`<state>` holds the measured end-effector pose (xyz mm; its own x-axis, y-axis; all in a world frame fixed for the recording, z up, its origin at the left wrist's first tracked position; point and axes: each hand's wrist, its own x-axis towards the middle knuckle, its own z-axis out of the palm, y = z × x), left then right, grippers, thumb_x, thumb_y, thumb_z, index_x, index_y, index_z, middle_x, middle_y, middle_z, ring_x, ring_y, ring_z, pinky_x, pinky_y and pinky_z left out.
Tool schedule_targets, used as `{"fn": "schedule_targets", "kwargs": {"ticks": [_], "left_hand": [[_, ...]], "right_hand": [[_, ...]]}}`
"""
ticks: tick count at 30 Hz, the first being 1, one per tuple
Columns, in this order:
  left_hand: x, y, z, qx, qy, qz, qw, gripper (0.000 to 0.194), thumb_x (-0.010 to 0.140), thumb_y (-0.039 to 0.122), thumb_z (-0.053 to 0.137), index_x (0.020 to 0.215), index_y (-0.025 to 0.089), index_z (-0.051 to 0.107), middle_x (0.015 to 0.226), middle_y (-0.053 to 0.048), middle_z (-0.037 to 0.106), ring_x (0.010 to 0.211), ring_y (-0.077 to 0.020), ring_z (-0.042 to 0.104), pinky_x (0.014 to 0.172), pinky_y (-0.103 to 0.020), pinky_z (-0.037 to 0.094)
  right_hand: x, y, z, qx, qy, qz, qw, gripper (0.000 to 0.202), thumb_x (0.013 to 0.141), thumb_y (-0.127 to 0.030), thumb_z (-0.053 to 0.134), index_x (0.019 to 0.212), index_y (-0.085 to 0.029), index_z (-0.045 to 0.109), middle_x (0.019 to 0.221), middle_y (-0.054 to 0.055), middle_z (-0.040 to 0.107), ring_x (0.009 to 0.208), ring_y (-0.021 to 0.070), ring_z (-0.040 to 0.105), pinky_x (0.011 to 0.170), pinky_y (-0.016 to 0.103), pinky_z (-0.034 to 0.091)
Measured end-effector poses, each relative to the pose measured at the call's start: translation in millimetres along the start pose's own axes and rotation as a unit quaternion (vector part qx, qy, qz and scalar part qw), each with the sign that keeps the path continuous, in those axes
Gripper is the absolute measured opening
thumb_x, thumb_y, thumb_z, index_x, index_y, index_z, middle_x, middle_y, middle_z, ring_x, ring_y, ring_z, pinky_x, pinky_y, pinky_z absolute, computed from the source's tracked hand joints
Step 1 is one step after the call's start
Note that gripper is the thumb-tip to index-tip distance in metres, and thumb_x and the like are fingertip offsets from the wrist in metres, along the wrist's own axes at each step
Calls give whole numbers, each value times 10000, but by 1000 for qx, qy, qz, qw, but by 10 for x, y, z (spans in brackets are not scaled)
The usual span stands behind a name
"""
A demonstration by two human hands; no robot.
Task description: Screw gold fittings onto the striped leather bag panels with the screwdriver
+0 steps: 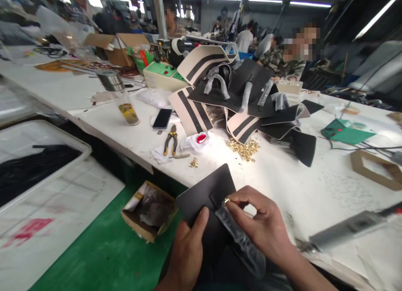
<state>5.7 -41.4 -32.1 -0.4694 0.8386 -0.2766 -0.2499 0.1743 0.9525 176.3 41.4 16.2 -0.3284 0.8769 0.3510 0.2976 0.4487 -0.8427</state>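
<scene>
I hold the black panel [204, 194] on my side of the gold pile [245, 149], a little to its left, at the near edge of the desk [301, 194]. My left hand [190, 245] is closed on it, thumb flat across the face and the fingers hidden behind, I think to keep the panel stiff and steady while the other hand works. My right hand [262, 217] pinches a small gold fitting [226, 201] between thumb and fingertip, right at the upper end of the plastic-wrapped strap [240, 238]; a pinch seems to suit so small a piece. The wrap probably guards the strap from scratches.

The gold pile itself sits within reach under the brightest light, likely so that pieces are easy to see and pick. Left of it lies a small gold cluster [194, 162], and farther left, beyond that, the pliers [170, 142], perhaps kept handy there. Behind the pile rises a heap of panels [232, 90] in black and cream, many straps wrapped too. To the pile's right and nearer me lies a grey tool [348, 230], its purpose unclear to me.
</scene>
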Motion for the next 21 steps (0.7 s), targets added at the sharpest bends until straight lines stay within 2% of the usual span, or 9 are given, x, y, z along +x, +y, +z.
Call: {"fn": "schedule_targets", "kwargs": {"ticks": [3,5,8,13,17,21], "left_hand": [[-115,115,126,53,-78,15,995,489,921,584,757,1146,153,815,1217,-132,829,1260,-342,728,1104,-393,579],[-206,145,215,70,-111,28,991,506,941,608,721,1140,153,819,1227,-131,826,1243,-342,734,1061,-373,603],[-371,114,325,86,-147,45,984,498,975,596,684,1169,157,817,1246,-122,821,1261,-337,723,1054,-358,603],[-654,-13,419,115,-149,79,979,473,972,573,699,1159,156,822,1221,-134,821,1240,-346,727,1088,-377,575],[-798,-60,444,122,-148,85,978,425,922,546,770,1135,183,832,1210,-131,819,1220,-356,731,1098,-386,568],[-889,-69,488,135,-133,102,977,390,841,512,854,1075,200,848,1186,-130,822,1280,-380,699,1171,-398,522]], "right_hand": [[-307,-62,-35,-4,43,-21,999,91,986,-189,734,957,-251,793,873,2,778,774,144,725,703,242,559],[-417,-55,-82,-11,82,-25,996,90,982,-172,745,972,-247,793,894,8,788,798,150,738,719,245,571],[-552,-56,-210,-20,108,-38,993,94,986,-157,742,990,-236,792,909,17,792,813,156,749,733,250,588],[-794,-103,-433,-37,119,-75,989,148,986,-107,725,1057,-223,786,930,25,788,806,152,748,708,249,591],[-929,-133,-548,-24,115,-72,990,171,996,-115,729,1099,-237,788,959,28,790,832,157,754,718,258,600],[-1019,-158,-599,-38,182,-68,980,117,981,-136,763,1021,-246,766,908,22,781,804,178,747,716,303,594]]}}
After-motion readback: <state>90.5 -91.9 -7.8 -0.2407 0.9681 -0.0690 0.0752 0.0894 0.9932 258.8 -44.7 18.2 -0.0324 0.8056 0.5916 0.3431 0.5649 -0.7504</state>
